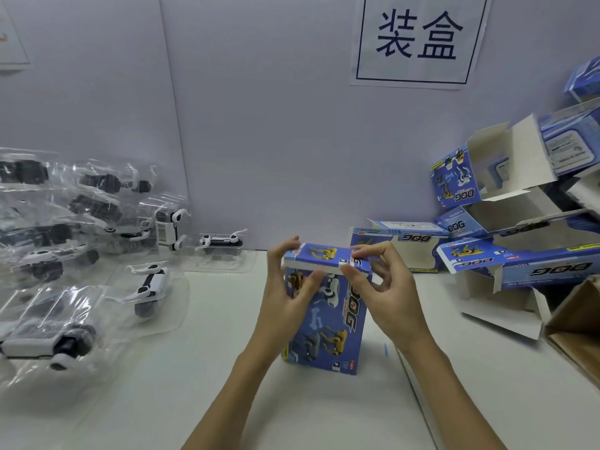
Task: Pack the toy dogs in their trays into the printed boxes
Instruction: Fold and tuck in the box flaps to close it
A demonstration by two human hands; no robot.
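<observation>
One upright blue printed cardboard box [328, 310], standing on the white desk [227, 368] between the two hands, top flap pressed down almost shut. Left hand [285, 287] clamped on the box's upper left corner, thumb on the front face, fingers curled over the flap's far edge. Right hand [380, 287] pinching the flap's right end, thumb and forefinger closed on the tuck edge, other fingers spread loose.

Possible trouble: flap tab buckling or creasing if pushed in crooked; tall narrow box tipping sideways under uneven pressure from either hand; side ear caught outside the tuck, leaving the lid sprung. Contents of this box hidden, so impossible to say whether a tray sits inside or how snugly.

Beyond the right hand: heap of empty blue printed boxes [506, 203], mouths open toward the camera, white insides bare, stacked and leaning, likely to slide if bumped. Nearest ones lying on their sides, just behind the held box. Brown cardboard carton [574, 326] at the far right edge, inside not visible.

Out past the left hand: many clear plastic blister trays [152, 293], each holding a white-and-black toy dog [147, 285]; further left, a loose overlapping pile [48, 238], trays slippery-looking and apt to shift. Printed paper sign [418, 37] on the grey wall beyond both hands.
</observation>
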